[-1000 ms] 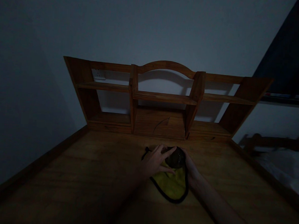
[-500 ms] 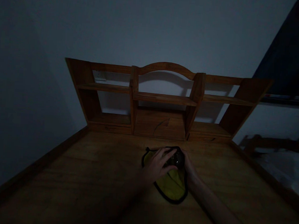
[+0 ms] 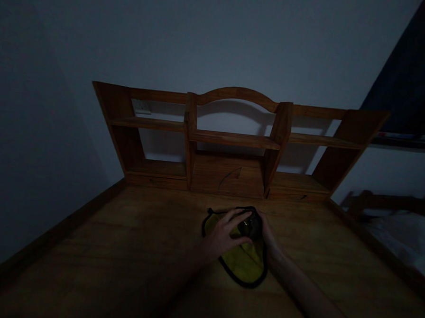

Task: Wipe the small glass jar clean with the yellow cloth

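Observation:
A yellow-green cloth (image 3: 245,265) with black edging lies spread on the wooden desk. On its upper right part is a dark, glossy, rounded object (image 3: 249,226) that looks like glass, though the dim light hides its kind. My left hand (image 3: 226,233) curves around the left side of this object, thumb below and fingers above, apparently gripping it. My right hand (image 3: 268,235) cups the right side, where the cloth's black edge is folded up against the object. Most of the right fingers are hidden behind the cloth.
At the back of the desk (image 3: 133,231) stands a wooden shelf unit (image 3: 235,140) with several compartments and small drawers, against a pale wall (image 3: 226,41). Raised edges run along both sides of the desk. To the right are a dark panel (image 3: 412,89) and whitish fabric (image 3: 400,240).
The dark object appears slightly turned, with its shine in a different place. My left fingers have shifted a little around it; my right hand stays about where it was.

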Demonstrator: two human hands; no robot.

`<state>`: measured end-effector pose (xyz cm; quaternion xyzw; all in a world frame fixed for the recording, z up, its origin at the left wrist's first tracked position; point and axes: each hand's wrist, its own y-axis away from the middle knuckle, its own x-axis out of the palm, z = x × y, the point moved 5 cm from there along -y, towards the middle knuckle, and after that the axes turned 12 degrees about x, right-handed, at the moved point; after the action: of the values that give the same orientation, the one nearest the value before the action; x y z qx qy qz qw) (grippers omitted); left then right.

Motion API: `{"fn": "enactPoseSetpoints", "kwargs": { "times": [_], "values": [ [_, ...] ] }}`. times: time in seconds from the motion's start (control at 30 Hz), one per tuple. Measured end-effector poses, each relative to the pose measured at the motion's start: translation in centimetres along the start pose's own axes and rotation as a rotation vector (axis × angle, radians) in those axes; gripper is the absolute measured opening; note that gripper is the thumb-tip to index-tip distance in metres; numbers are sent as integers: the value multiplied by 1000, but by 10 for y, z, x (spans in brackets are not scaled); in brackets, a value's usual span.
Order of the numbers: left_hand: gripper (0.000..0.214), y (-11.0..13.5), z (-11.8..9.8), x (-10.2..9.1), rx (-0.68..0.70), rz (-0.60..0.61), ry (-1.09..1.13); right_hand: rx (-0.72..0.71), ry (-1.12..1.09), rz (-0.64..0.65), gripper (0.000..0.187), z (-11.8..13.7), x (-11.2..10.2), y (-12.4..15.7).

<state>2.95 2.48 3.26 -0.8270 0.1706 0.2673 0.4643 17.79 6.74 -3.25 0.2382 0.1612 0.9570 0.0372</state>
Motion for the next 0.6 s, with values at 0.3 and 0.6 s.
{"fn": "enactPoseSetpoints", "kwargs": {
  "times": [0.3, 0.6],
  "values": [
    [69, 3, -1, 2, 72, 104, -68, 112, -28, -32, 28, 6, 7, 22],
    [63, 1, -13, 1, 291, 281, -366, 306, -49, 82, 30, 6, 12, 26]
  ]
}}
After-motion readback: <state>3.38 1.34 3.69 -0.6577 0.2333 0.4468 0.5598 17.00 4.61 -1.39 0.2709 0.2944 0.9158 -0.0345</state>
